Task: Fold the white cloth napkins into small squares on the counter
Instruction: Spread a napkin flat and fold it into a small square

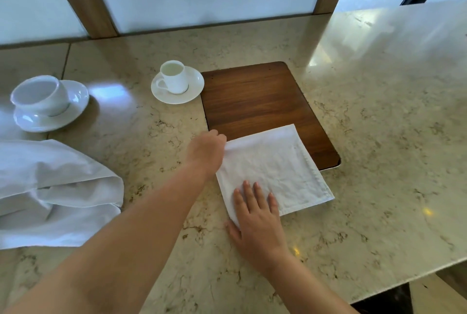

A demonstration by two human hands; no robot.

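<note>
Right hand [255,217] flat, fingers spread, palm down on the near-left corner of the folded white cloth napkin [275,174], pinning it, not gripping. Napkin lies as a rough square, near half on the beige marble counter [379,136], far half over the dark wooden inset board [255,96]. Just beyond and left of the right hand, left hand [208,152] is closed on the napkin's far-left corner; looks like a pinch, but the fingertips are hidden behind the knuckles, so can't confirm. Risks: if the left pulls the corner over while the right presses only one corner, layers could shear and the edges end up misaligned; the polished counter probably lets the whole square skate toward the board. Left forearm crosses close to the loose pile of white cloth [50,192] left of it, so a sweep back could drag that. Farther left, the wide white cup on a saucer [40,99], and beyond the left hand the small white cup on a saucer [174,81] just beside the board's corner; a big outward swing could knock either. No brands, labels or writing readable anywhere.
</note>
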